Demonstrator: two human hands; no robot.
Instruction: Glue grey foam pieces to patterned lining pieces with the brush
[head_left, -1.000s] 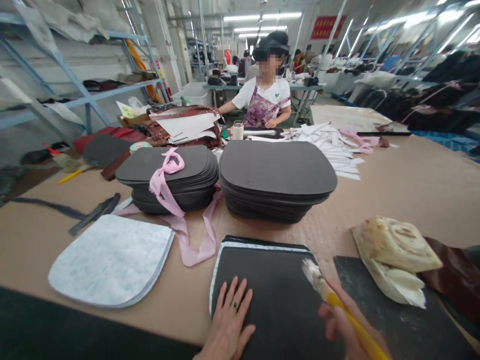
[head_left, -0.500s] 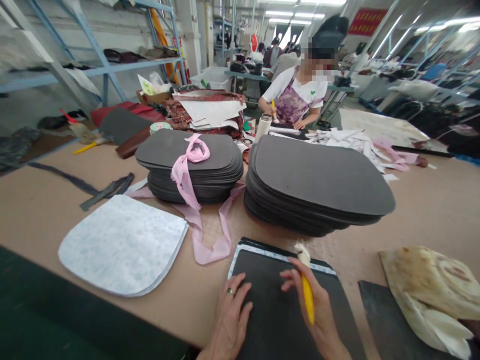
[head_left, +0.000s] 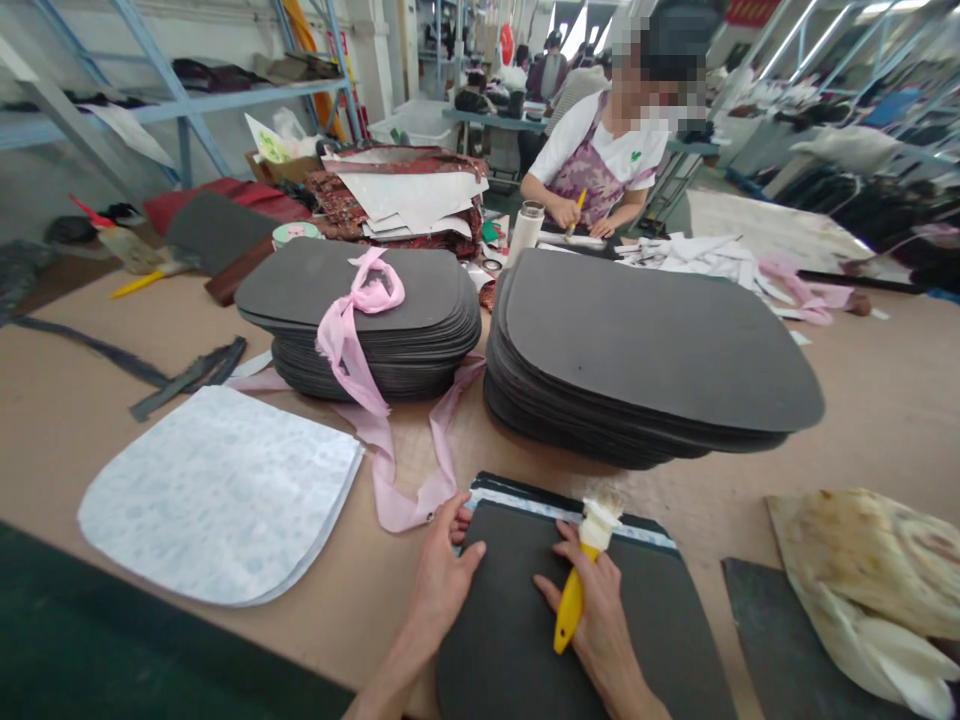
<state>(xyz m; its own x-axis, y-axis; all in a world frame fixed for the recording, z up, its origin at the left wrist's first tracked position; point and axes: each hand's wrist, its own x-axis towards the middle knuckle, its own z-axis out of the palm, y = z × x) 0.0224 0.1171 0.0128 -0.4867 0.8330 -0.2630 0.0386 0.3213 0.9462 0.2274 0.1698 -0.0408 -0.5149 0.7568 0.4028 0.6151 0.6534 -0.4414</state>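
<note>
Dark grey rounded panels (head_left: 525,620) lie overlapped at the table's front edge, with a pale blue-white strip (head_left: 517,499) showing along their far edge. My left hand (head_left: 448,565) is at their far left corner, thumb on the top panel and fingers at the edge; whether it pinches a layer I cannot make out. In my right hand (head_left: 592,590) is a brush with a yellow handle (head_left: 570,610) and pale bristles, its tip over the far edge. That hand's fingers rest on the top panel.
Two stacks of grey panels, one (head_left: 427,290) with a pink ribbon (head_left: 352,330), the other (head_left: 652,340) larger, stand beyond. White patterned sheets (head_left: 217,490) lie left, a stained cloth (head_left: 877,570) right. A person (head_left: 600,150) works across the table with another brush.
My left hand has moved from flat on the panel to its far left corner. My right hand has turned the brush, handle end now further left. The view has shifted slightly.
</note>
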